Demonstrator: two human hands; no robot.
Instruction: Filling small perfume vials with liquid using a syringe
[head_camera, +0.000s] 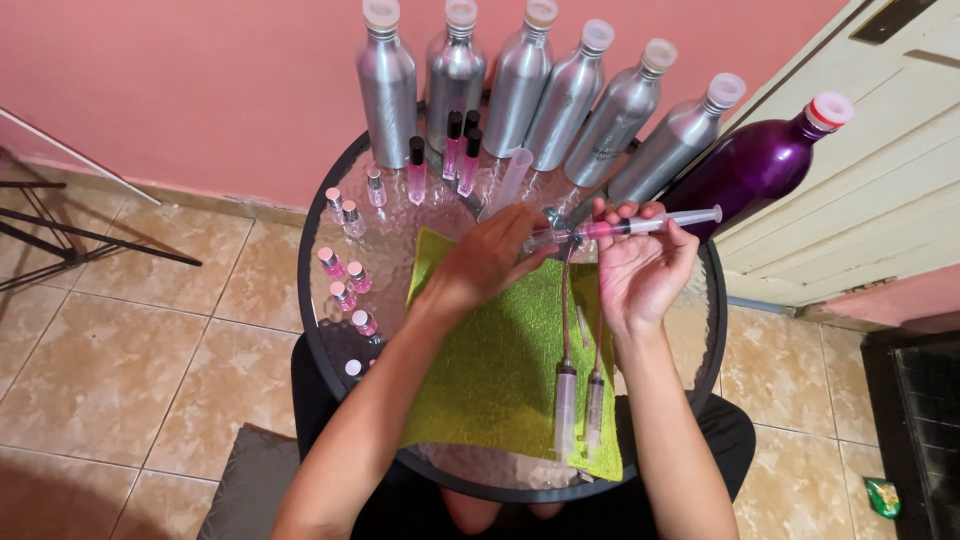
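Surface: round glass table (335, 300), green towel (500, 370) at centre.
Hands: your right hand (640, 270) grips the pink-filled syringe (650, 222); left hand (490, 255) pinches its tip.
Risk: the vials (345, 275) at 9 o'clock could tip if your elbow swings.
Risk: drips may miss the towel.

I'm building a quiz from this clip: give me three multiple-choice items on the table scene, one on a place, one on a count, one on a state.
1. Where does the purple bottle stand?
A. right end of the bottle row
B. left end
C. on the floor

2. How many silver bottles stand at the back?
A. four
B. six
C. eight

3. How is the syringe that holds pink liquid?
A. lying on the green cloth
B. held by both hands
C. standing in a bottle

Answers: 1 A, it ends the row beside the door. 2 B, six capped ones show. 3 B, the left hand and right hand grip it above the cloth.
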